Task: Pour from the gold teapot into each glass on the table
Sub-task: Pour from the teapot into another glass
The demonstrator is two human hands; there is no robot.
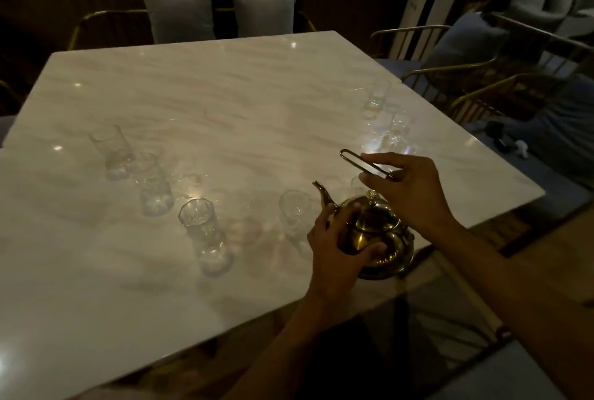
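Observation:
The gold teapot (376, 235) stands on the marble table (199, 104) near its right front edge, spout pointing left. My left hand (334, 245) grips the pot's body from the left side. My right hand (408, 187) holds the thin wire handle raised above the lid. A clear glass (294, 210) stands just left of the spout. More glasses stand to the left: one (201, 229), another (152, 184) and a third (111, 149). Two faint glasses (397, 129) (376, 97) stand at the far right.
Gold-framed chairs with grey cushions (180, 12) line the far side. More chairs (450, 55) stand to the right, with a seated person's legs (559, 129) beyond them. A white paper bag (424, 17) sits at the back right. The room is dim.

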